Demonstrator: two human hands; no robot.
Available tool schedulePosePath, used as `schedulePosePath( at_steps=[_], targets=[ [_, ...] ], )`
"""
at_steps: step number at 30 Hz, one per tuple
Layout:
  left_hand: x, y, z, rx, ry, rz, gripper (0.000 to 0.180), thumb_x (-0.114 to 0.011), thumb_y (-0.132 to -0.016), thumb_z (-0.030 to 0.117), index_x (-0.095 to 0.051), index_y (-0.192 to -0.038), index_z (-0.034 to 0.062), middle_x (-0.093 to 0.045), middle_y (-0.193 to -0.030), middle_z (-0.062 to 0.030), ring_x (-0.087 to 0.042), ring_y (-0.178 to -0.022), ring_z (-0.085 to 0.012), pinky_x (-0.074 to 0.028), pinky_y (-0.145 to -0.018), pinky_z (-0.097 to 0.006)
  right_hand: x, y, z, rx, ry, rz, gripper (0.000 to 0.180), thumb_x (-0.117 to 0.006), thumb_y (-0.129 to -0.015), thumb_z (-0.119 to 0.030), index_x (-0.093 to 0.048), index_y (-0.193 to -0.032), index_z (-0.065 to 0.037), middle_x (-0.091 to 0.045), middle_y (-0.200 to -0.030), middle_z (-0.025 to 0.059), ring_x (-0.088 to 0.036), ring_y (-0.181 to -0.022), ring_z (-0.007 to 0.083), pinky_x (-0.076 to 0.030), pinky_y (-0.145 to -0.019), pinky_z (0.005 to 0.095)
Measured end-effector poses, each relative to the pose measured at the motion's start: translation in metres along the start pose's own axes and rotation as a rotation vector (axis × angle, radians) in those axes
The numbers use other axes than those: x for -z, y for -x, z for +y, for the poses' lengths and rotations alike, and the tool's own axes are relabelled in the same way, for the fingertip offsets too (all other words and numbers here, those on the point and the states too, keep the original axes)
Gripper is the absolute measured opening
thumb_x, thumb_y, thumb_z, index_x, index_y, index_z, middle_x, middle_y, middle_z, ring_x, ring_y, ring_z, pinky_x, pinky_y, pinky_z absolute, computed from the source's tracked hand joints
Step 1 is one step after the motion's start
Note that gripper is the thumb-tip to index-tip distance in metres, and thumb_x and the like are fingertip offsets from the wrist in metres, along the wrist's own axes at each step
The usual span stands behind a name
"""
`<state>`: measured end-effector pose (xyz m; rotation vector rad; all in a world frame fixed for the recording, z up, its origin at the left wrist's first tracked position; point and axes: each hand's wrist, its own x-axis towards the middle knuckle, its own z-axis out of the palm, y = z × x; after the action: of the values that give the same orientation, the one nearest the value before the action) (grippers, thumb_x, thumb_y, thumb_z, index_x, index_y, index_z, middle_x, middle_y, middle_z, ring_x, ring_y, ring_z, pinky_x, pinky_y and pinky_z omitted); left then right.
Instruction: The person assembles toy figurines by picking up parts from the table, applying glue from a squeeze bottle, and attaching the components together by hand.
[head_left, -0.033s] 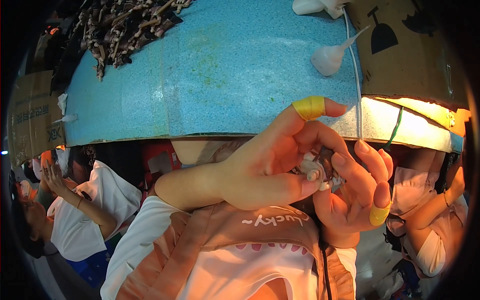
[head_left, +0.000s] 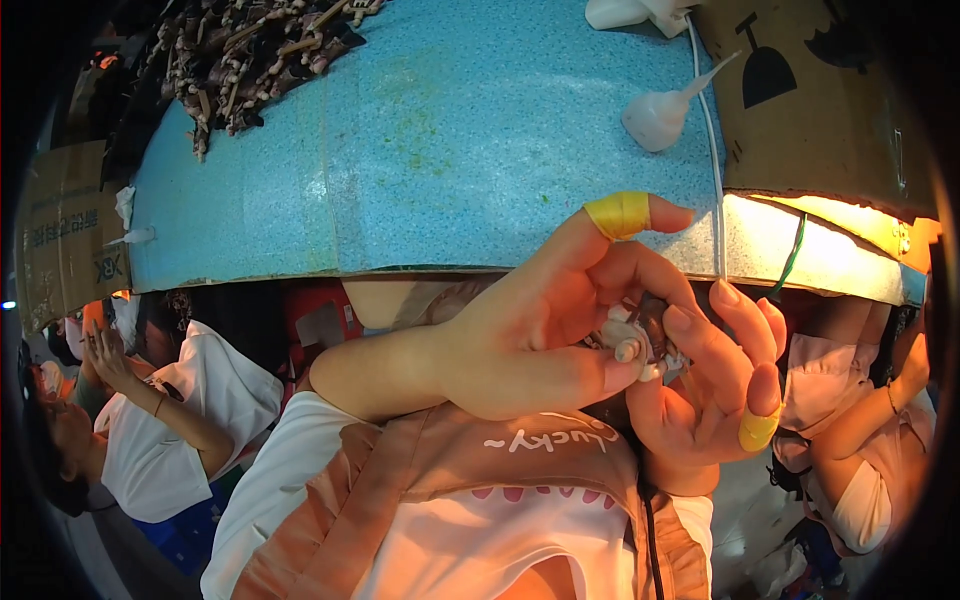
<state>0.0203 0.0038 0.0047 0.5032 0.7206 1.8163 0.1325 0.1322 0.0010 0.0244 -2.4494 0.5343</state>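
1) Sitting between the fingers was a small pale-and-brown piece (head_left: 628, 350)
2) Left hand (head_left: 530, 340) and right hand (head_left: 695, 415) had fingers clamped on it
3) Past the fingers was a white bottle (head_left: 655, 120)

Here's the little piece (head_left: 645, 338), pale and brown, knobbly, partly hidden, snug between left hand (head_left: 545, 330) and right hand (head_left: 708, 385), near right.
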Motion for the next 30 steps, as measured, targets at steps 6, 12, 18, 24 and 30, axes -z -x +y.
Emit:
schedulePosePath(
  at_steps=[6,12,18,24,30],
  targets=[
    [0.003,-0.001,-0.004,-0.06,-0.087,-0.009,0.068,-0.048,-0.075,-0.004,-0.015,-0.134,0.0062,-0.046,-0.107,-0.011,-0.045,-0.096,-0.0153,-0.037,-0.083,-0.029,0.002,-0.003,0.0,0.008,0.031,-0.03,0.076,-0.065,-0.077,-0.018,-0.015,-0.134,-0.011,-0.063,-0.096,0.0029,-0.054,-0.097,0.0264,-0.035,-0.083,0.0436],
    [0.0,0.0,-0.003,-0.049,-0.02,-0.018,0.071,-0.048,-0.072,-0.005,-0.015,-0.134,0.0062,-0.045,-0.108,-0.0117,-0.045,-0.098,-0.016,-0.037,-0.084,-0.029,0.002,-0.002,0.002,0.027,0.009,0.009,0.076,-0.065,-0.077,-0.019,-0.015,-0.134,-0.011,-0.062,-0.096,0.0029,-0.054,-0.096,0.0265,-0.036,-0.08,0.0432],
    [0.009,-0.001,-0.01,-0.272,-0.524,-0.056,0.077,-0.052,-0.068,-0.008,-0.015,-0.134,0.0068,-0.048,-0.11,-0.0193,-0.05,-0.102,-0.025,-0.043,-0.082,-0.035,-0.002,0.001,0.006,-0.107,-0.397,0.071,0.074,-0.065,-0.072,-0.015,-0.023,-0.132,-0.006,-0.063,-0.093,0.0067,-0.049,-0.105,0.0289,-0.036,-0.086,0.0411],
    [0.013,-0.002,-0.009,-0.451,-1.051,-0.052,0.074,-0.054,-0.064,-0.009,-0.023,-0.13,0.0025,-0.049,-0.11,-0.0194,-0.05,-0.097,-0.0268,-0.044,-0.082,-0.037,-0.003,0.001,0.006,-0.275,-0.648,0.054,0.073,-0.066,-0.066,-0.004,-0.028,-0.128,0.003,-0.064,-0.087,0.0129,-0.046,-0.109,0.0302,-0.035,-0.092,0.0393],
    [0.012,-0.008,-0.006,-0.59,-1.228,-0.056,0.074,-0.059,-0.058,-0.007,-0.033,-0.127,0.0035,-0.054,-0.106,-0.0155,-0.05,-0.094,-0.0295,-0.042,-0.082,-0.04,0.002,-0.003,-0.002,-0.379,-0.646,0.026,0.07,-0.063,-0.065,0.004,-0.028,-0.126,0.005,-0.064,-0.089,0.0146,-0.043,-0.112,0.029,-0.038,-0.091,0.0352]
  ],
)
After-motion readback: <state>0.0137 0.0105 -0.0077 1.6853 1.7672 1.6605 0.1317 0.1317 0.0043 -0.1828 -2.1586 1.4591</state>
